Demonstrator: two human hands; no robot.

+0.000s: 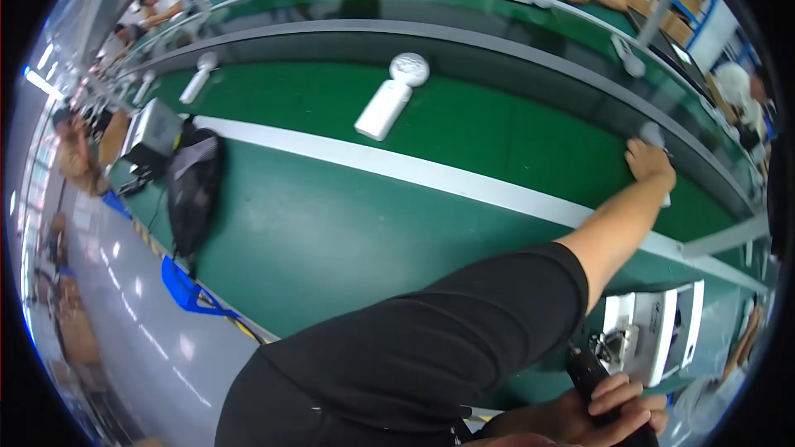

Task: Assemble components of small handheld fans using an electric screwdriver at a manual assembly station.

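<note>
My left arm, in a black short sleeve, stretches across to the right side of the head view. My left hand point(650, 162) is over a white handheld fan point(652, 133) on the green conveyor belt point(497, 141), with its fingers curled around the handle. The fan's round head shows beyond the fingers, while most of its handle is hidden. At the lower right, my right hand point(617, 410) is wrapped around a black electric screwdriver point(586, 371), whose tip points up and left. Another white handheld fan point(386, 109) lies on the belt near the middle.
A white and grey fixture with a metal clamp point(650, 335) stands beside the screwdriver. A dark bag point(194, 186) and a grey box point(153, 134) sit at the left end of the green worktable point(331, 223). Metal rails border the belt. Other people work across the line.
</note>
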